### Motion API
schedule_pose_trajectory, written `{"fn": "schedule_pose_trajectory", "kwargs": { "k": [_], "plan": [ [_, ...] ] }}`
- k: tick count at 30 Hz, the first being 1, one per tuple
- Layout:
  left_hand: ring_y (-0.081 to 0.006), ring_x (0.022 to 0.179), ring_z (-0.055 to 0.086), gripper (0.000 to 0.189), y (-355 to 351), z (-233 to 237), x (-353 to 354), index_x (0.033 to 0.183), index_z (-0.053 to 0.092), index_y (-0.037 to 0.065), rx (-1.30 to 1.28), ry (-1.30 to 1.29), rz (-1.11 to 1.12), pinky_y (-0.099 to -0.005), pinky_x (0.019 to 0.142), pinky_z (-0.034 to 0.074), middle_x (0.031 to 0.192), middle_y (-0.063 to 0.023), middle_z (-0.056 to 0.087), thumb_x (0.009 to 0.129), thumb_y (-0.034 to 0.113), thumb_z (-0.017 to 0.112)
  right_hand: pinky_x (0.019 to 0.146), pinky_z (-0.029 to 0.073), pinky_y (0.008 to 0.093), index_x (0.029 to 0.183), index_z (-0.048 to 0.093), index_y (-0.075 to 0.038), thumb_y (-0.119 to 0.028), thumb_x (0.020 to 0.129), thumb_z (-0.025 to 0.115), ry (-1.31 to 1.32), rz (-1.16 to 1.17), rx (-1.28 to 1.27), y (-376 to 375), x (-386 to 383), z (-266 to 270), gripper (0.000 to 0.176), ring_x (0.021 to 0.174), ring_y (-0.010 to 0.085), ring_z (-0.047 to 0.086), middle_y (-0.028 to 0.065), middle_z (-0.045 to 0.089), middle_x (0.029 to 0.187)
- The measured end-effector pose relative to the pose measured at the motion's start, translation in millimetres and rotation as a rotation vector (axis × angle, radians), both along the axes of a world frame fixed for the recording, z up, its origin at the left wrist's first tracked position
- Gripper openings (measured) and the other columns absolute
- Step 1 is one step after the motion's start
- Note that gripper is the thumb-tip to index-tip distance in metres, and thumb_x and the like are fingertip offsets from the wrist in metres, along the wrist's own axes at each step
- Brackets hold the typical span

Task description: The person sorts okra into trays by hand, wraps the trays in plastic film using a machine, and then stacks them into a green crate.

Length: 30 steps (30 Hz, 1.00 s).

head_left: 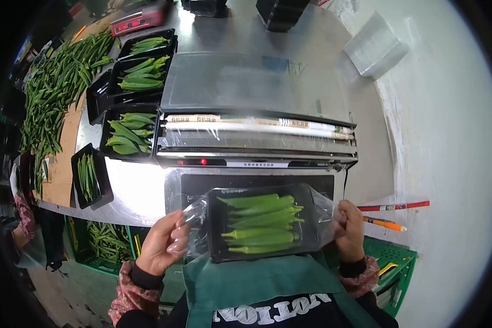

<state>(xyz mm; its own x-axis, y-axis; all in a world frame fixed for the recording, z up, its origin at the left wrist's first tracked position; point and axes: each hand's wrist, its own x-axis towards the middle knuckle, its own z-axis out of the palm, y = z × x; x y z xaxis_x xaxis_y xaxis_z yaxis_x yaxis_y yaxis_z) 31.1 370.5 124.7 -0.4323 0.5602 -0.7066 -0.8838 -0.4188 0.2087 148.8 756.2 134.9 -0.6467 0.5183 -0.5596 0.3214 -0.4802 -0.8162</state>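
- The film-wrapping machine (257, 109) takes up most of the steel counter, with its roll lying across the front.
- Loose okra (52, 82) is heaped along the far left, and filled trays (104, 186) are lined up beside the machine.
- A black tray (214, 235) of okra sits at the counter's near edge, against the person's apron (pods lying lengthwise).
- Cling film (325, 213) covers it and overhangs both ends.
- The left hand (164, 243) pinches the film at the left end, and the right hand (351, 229) grips it at the right.

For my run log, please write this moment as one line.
left hand grips cling film left of okra tray | right hand grips film right of tray | tray lies before wrapping machine
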Motion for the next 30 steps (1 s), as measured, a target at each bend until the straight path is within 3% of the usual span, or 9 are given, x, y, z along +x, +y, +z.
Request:
{"fn": "schedule_pose_trajectory", "kwargs": {
  "k": [3, 6, 8, 10, 11, 15, 23, 27, 30],
  "plan": [
    [-0.0047, 0.040, 0.030, 0.024, -12.7, -26.9, 29.6, 0.079, 0.045, 0.013, -0.087, -0.053, -0.049, -0.0204, 0.035, 0.022, 0.060, 0.0040, 0.038, 0.100, 0.024, 0.049, 0.034, 0.020, 0.0195, 0.071, 0.047, -0.013, -0.014, 0.093, 0.054, -0.105, -0.092, -0.203, 0.3, 35.9, -9.2, 0.023, 0.041, 0.0029, 0.031, -0.0062, 0.037, 0.058],
    [-0.0052, 0.039, 0.028, 0.019, 7.5, -44.8, 53.3, 0.080, 0.049, 0.012, -0.227, 0.028, -0.126, -0.0226, 0.036, 0.020, 0.060, 0.0028, 0.040, 0.097, 0.022, 0.047, 0.039, 0.034, 0.0216, 0.075, 0.055, -0.011, -0.014, 0.094, 0.053, -0.165, 0.026, -0.378, -6.6, 80.6, -77.1, 0.020, 0.045, 0.0070, 0.044, -0.0026, 0.049, 0.062],
    [-0.0056, 0.047, 0.040, 0.021, 23.9, -75.0, 66.1, 0.090, 0.057, 0.008, -0.310, 0.304, -0.253, -0.0223, 0.042, 0.030, 0.065, 0.0019, 0.050, 0.098, 0.025, 0.047, 0.064, 0.052, 0.0308, 0.099, 0.063, -0.006, -0.016, 0.097, 0.049, -0.192, 0.375, 0.024, -44.6, 69.8, -97.0, 0.017, 0.071, 0.0153, 0.061, 0.0056, 0.063, 0.084],
    [-0.0073, 0.063, 0.052, 0.027, 51.3, -97.1, 77.4, 0.102, 0.060, 0.002, -0.442, 0.459, -0.192, -0.0235, 0.057, 0.043, 0.075, 0.0002, 0.059, 0.099, 0.027, 0.047, 0.068, 0.051, 0.0318, 0.103, 0.061, -0.006, -0.019, 0.097, 0.047, -0.153, 0.412, -0.014, -54.7, 62.3, -65.3, 0.019, 0.076, 0.0159, 0.060, 0.0062, 0.062, 0.089],
    [-0.0101, 0.078, 0.057, 0.032, 43.5, -94.9, 71.4, 0.109, 0.058, -0.002, -0.562, 0.677, -0.495, -0.0274, 0.071, 0.047, 0.088, -0.0024, 0.064, 0.099, 0.026, 0.046, 0.070, 0.051, 0.0323, 0.104, 0.060, -0.005, -0.020, 0.098, 0.047, -0.127, 0.405, -0.085, -56.9, 60.9, -46.6, 0.021, 0.079, 0.0162, 0.060, 0.0065, 0.061, 0.091],
    [-0.0158, 0.094, 0.059, 0.030, 32.4, -91.3, 84.1, 0.117, 0.056, -0.001, -0.732, 0.874, -0.354, -0.0300, 0.082, 0.048, 0.106, -0.0065, 0.062, 0.099, 0.021, 0.044, 0.078, 0.049, 0.0343, 0.111, 0.056, -0.004, -0.025, 0.099, 0.045, 0.006, 0.351, -0.236, -65.4, 58.5, -5.5, 0.027, 0.089, 0.0174, 0.057, 0.0078, 0.059, 0.101],
    [-0.0171, 0.099, 0.058, 0.032, 27.0, -103.2, 51.5, 0.119, 0.055, 0.000, -0.372, 0.878, -0.562, -0.0311, 0.086, 0.047, 0.107, -0.0075, 0.062, 0.099, 0.023, 0.044, 0.094, 0.045, 0.0384, 0.125, 0.049, -0.002, -0.035, 0.102, 0.040, 0.018, 0.457, -0.244, -103.8, 39.9, -70.0, 0.041, 0.110, 0.0198, 0.053, 0.0104, 0.054, 0.121],
    [-0.0178, 0.102, 0.058, 0.033, 37.4, -106.8, 42.8, 0.120, 0.055, 0.000, -0.180, 0.794, -0.634, -0.0317, 0.088, 0.046, 0.108, -0.0081, 0.061, 0.100, 0.024, 0.044, 0.103, 0.043, 0.0405, 0.132, 0.045, -0.001, -0.040, 0.103, 0.038, 0.292, 0.175, -0.402, -111.0, 41.0, -4.5, 0.049, 0.120, 0.0210, 0.051, 0.0117, 0.051, 0.131],
    [-0.0182, 0.104, 0.058, 0.034, 46.8, -108.2, 41.1, 0.120, 0.055, 0.001, -0.054, 0.702, -0.662, -0.0322, 0.090, 0.046, 0.108, -0.0085, 0.061, 0.100, 0.025, 0.044, 0.100, 0.045, 0.0381, 0.139, 0.038, -0.006, -0.057, 0.099, 0.030, 0.252, -0.142, -0.222, -149.3, 46.2, 19.7, 0.066, 0.119, 0.0227, 0.054, 0.0103, 0.052, 0.132]
  ]
}}
